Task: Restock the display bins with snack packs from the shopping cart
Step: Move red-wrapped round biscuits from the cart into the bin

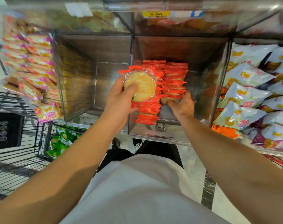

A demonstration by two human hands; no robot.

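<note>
My left hand [119, 97] grips a stack of red-edged snack packs [142, 88], a round yellow cake showing through the top wrapper, over the left side of a clear display bin [153, 135]. Inside the bin two rows of the same red packs [174, 78] stand on edge. My right hand [183, 105] reaches into the bin and its fingers curl round the nearest packs of the right row. The black wire shopping cart [16, 159] stands at the lower left with green snack packs [61, 143] in it.
An empty clear bin [76, 113] lies left of the red packs. Pink-and-yellow packs [35, 65] fill the far-left bin. White and purple bags [254, 97] fill the right bin. A yellow price tag [155, 14] hangs on the shelf above.
</note>
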